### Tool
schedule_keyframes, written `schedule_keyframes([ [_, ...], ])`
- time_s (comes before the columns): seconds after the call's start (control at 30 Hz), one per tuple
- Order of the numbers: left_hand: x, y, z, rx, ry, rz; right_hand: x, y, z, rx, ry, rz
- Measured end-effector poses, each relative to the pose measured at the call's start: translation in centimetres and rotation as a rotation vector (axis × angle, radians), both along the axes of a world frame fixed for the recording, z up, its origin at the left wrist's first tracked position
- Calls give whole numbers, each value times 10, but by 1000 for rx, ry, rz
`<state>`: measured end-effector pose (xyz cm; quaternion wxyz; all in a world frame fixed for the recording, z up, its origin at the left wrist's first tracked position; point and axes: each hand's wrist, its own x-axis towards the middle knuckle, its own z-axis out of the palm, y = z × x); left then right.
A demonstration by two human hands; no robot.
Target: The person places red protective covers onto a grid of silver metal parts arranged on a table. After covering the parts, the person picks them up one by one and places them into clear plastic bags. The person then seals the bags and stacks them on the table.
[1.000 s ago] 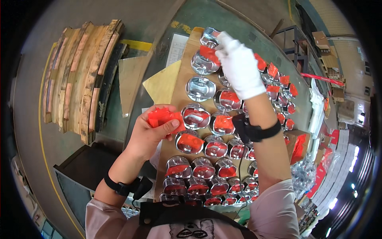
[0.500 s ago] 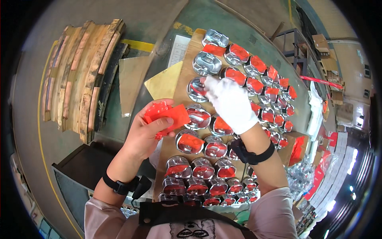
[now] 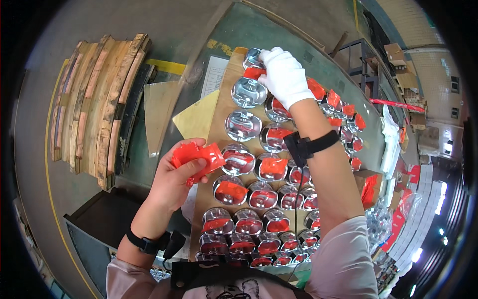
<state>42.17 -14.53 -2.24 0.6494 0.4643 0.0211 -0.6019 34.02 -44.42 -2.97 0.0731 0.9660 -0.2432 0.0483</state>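
My bare left hand (image 3: 174, 174) is closed round a stack of glossy red plastic packets (image 3: 213, 158), with the thumb pressed on top. It is held above the near left edge of the brown board (image 3: 211, 142). My right hand (image 3: 285, 74), in a white glove, reaches to the far end, its fingers bent against the right side of a silver metal piston (image 3: 252, 58). A red packet (image 3: 254, 73) lies just below that piston, beside the gloved thumb. Two pistons nearer me, one of them a bare piston (image 3: 243, 125), show no red; many others carry red packets.
Wooden pallets (image 3: 94, 109) stand on the floor to the left. A yellow sheet (image 3: 198, 118) and a white printed sheet (image 3: 214, 74) lie left of the board. At the right is a cardboard box (image 3: 367, 184) with red plastic. A dark cabinet (image 3: 102, 212) stands at lower left.
My gloved right hand has moved away from the third piston in the left column, up to the farthest one. The left hand still holds the red packets; the view has shifted slightly.
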Motion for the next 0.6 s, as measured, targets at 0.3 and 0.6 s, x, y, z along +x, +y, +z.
schedule_keyframes([
  [0.3,8,2,-14,20,-47,67,-18,23,36,375,-142,-98],
  [0.6,6,-12,-2,67,-258,4,-28,79,56,510,-278,37],
])
